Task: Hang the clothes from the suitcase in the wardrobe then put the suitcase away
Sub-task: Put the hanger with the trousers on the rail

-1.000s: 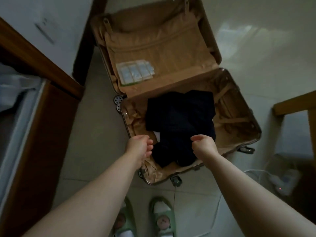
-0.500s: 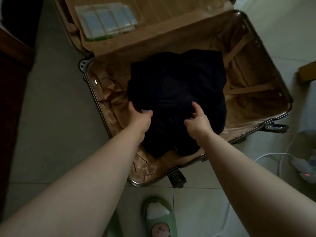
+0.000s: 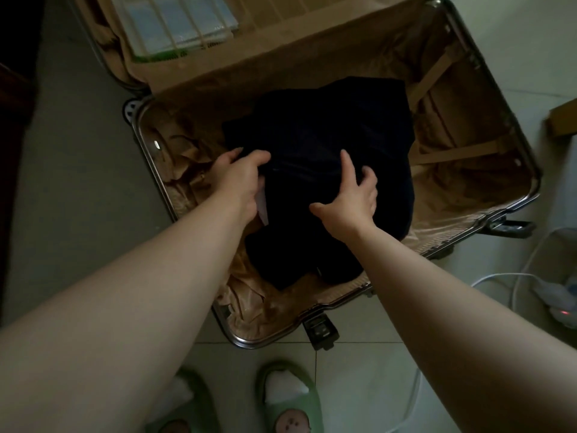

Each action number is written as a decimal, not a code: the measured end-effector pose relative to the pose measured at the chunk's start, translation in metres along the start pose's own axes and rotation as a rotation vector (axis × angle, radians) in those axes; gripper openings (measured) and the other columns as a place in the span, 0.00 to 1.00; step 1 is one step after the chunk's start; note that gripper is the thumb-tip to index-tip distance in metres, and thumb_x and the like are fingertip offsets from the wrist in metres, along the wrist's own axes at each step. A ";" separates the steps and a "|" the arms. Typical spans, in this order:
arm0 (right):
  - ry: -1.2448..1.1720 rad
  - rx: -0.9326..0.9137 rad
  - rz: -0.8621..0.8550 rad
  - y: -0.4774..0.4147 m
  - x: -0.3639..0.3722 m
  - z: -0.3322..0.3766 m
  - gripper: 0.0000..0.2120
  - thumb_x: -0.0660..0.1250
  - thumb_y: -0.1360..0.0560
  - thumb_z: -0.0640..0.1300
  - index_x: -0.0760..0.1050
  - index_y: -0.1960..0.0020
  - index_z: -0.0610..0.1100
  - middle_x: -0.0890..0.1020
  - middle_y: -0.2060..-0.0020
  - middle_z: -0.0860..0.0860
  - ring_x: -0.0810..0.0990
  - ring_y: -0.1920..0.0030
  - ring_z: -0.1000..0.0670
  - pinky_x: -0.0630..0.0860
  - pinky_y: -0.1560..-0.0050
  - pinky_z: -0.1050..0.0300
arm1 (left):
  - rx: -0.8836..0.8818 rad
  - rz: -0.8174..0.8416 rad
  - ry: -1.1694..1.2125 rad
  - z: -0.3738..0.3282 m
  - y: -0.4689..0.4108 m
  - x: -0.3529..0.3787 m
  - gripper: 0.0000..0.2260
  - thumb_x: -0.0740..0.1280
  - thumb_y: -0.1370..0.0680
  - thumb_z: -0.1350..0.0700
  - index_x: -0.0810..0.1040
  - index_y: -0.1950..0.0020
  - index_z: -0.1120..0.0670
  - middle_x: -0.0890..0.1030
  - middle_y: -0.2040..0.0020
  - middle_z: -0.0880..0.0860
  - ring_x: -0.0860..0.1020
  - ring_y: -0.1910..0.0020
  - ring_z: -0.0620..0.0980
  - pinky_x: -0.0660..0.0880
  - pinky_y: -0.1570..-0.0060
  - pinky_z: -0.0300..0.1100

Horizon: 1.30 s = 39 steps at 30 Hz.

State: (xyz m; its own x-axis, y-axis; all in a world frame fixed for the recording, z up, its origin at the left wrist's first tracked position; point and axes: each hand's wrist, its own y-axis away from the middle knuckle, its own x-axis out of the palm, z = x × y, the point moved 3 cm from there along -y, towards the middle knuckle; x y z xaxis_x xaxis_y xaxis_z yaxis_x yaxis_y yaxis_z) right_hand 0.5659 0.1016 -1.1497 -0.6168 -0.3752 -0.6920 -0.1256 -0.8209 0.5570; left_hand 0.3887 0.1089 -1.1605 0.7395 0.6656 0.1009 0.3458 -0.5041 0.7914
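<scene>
An open suitcase (image 3: 534, 170) with tan lining lies on the tiled floor in front of me. A pile of dark folded clothes (image 3: 327, 129) sits in its lower half. My left hand (image 3: 242, 179) grips the pile's left edge, thumb on top and fingers tucked under, beside a small white tag (image 3: 263, 209). Spread over the top of the pile, my right hand (image 3: 352, 198) presses into the cloth with its fingertips. The wardrobe is not clearly in view.
The raised lid holds clear packets (image 3: 175, 26) in a mesh pocket. My feet in green slippers (image 3: 287, 398) stand just before the suitcase. A white cable and power strip (image 3: 559, 295) lie at the right, below a wooden furniture corner (image 3: 565, 120). Dark wooden furniture (image 3: 12, 126) lines the left.
I have leaned in closer over the suitcase. Both hands came down from above its front edge onto the dark clothes; the left took hold of the edge and the right spread out on top.
</scene>
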 end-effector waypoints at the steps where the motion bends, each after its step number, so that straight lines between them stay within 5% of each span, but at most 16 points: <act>1: 0.070 -0.081 -0.045 0.004 -0.004 0.013 0.48 0.74 0.30 0.47 0.46 0.23 0.59 0.47 0.23 0.46 0.48 0.24 0.42 0.51 0.24 0.43 | 0.002 0.072 0.000 -0.007 0.012 0.005 0.22 0.70 0.27 0.66 0.72 0.34 0.56 0.80 0.46 0.55 0.80 0.51 0.51 0.79 0.59 0.40; 3: 0.065 -0.230 -0.064 0.007 -0.011 0.041 0.45 0.74 0.31 0.48 0.51 0.23 0.57 0.54 0.23 0.47 0.52 0.23 0.44 0.51 0.24 0.44 | 0.005 0.221 -0.055 -0.020 0.038 0.015 0.19 0.70 0.26 0.65 0.73 0.37 0.57 0.80 0.46 0.55 0.80 0.48 0.51 0.79 0.53 0.40; 6: -0.231 -0.200 -0.026 0.007 -0.027 0.068 0.23 0.66 0.25 0.40 0.71 0.31 0.50 0.78 0.38 0.48 0.76 0.37 0.47 0.71 0.34 0.46 | 0.038 0.353 -0.141 -0.041 0.069 0.025 0.07 0.68 0.24 0.59 0.77 0.46 0.54 0.82 0.51 0.53 0.80 0.51 0.49 0.76 0.50 0.39; 8: -0.369 -0.084 0.014 0.012 -0.049 0.079 0.12 0.62 0.23 0.39 0.77 0.41 0.47 0.82 0.51 0.48 0.81 0.51 0.47 0.78 0.48 0.49 | 0.074 0.292 -0.155 -0.056 0.074 0.017 0.06 0.64 0.22 0.56 0.77 0.45 0.53 0.81 0.47 0.53 0.80 0.48 0.49 0.74 0.52 0.38; 10: -0.535 0.015 0.129 0.021 -0.074 0.089 0.08 0.61 0.21 0.39 0.77 0.50 0.47 0.80 0.58 0.48 0.79 0.58 0.47 0.74 0.56 0.53 | 0.068 0.206 -0.209 -0.065 0.073 0.001 0.12 0.64 0.23 0.58 0.73 0.39 0.51 0.79 0.43 0.54 0.78 0.44 0.52 0.75 0.48 0.42; 13: -0.808 0.115 0.272 0.036 -0.107 0.104 0.07 0.61 0.22 0.37 0.75 0.53 0.46 0.79 0.60 0.47 0.79 0.58 0.47 0.72 0.54 0.55 | 0.034 0.195 -0.384 -0.071 0.081 -0.019 0.32 0.68 0.25 0.61 0.58 0.25 0.48 0.73 0.36 0.52 0.74 0.41 0.53 0.73 0.39 0.52; 17: -0.906 0.213 0.403 0.062 -0.136 0.126 0.04 0.58 0.26 0.37 0.71 0.57 0.43 0.72 0.66 0.48 0.73 0.68 0.49 0.68 0.64 0.58 | 0.004 0.234 -0.312 -0.110 0.108 -0.015 0.49 0.76 0.32 0.59 0.46 0.23 0.43 0.69 0.31 0.50 0.71 0.35 0.54 0.70 0.35 0.56; 22: -0.929 0.164 0.493 0.093 -0.175 0.169 0.13 0.58 0.31 0.39 0.72 0.47 0.40 0.75 0.63 0.46 0.76 0.65 0.46 0.71 0.66 0.56 | -0.035 0.243 -0.120 -0.180 0.146 -0.013 0.37 0.79 0.36 0.61 0.67 0.30 0.56 0.80 0.41 0.56 0.81 0.47 0.54 0.80 0.55 0.46; 25: -0.954 0.103 0.576 0.107 -0.211 0.197 0.19 0.62 0.31 0.41 0.74 0.41 0.39 0.80 0.60 0.46 0.81 0.62 0.46 0.77 0.65 0.56 | 0.065 0.212 -0.137 -0.220 0.180 -0.024 0.18 0.71 0.28 0.66 0.76 0.39 0.58 0.83 0.50 0.55 0.84 0.60 0.49 0.78 0.68 0.38; 31: -0.793 -0.080 0.459 0.142 -0.264 0.263 0.18 0.67 0.32 0.37 0.78 0.41 0.40 0.83 0.51 0.41 0.83 0.53 0.43 0.78 0.58 0.54 | 0.281 0.151 -0.113 -0.289 0.256 -0.034 0.18 0.67 0.26 0.67 0.74 0.38 0.54 0.82 0.52 0.49 0.83 0.61 0.43 0.77 0.69 0.34; 34: -0.765 -0.151 0.441 0.166 -0.291 0.297 0.14 0.66 0.31 0.34 0.79 0.47 0.42 0.83 0.58 0.44 0.84 0.60 0.47 0.76 0.69 0.59 | 0.347 0.116 -0.056 -0.323 0.296 -0.030 0.17 0.66 0.25 0.68 0.74 0.39 0.54 0.81 0.54 0.48 0.82 0.66 0.40 0.76 0.71 0.33; 39: -0.710 -0.302 0.389 0.218 -0.361 0.366 0.12 0.64 0.30 0.29 0.79 0.50 0.41 0.82 0.63 0.45 0.82 0.69 0.51 0.74 0.74 0.63 | 0.434 0.055 0.002 -0.396 0.365 -0.036 0.19 0.70 0.27 0.67 0.76 0.38 0.57 0.82 0.45 0.54 0.81 0.49 0.52 0.77 0.45 0.48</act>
State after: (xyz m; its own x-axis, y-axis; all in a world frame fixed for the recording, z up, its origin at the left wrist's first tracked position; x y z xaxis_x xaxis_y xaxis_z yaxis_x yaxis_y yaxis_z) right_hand 0.4767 0.2155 -0.6104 -0.9254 -0.3778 0.0291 0.3446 -0.8072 0.4792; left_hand 0.2596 0.1194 -0.6362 0.7627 0.6320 0.1376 0.5169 -0.7234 0.4577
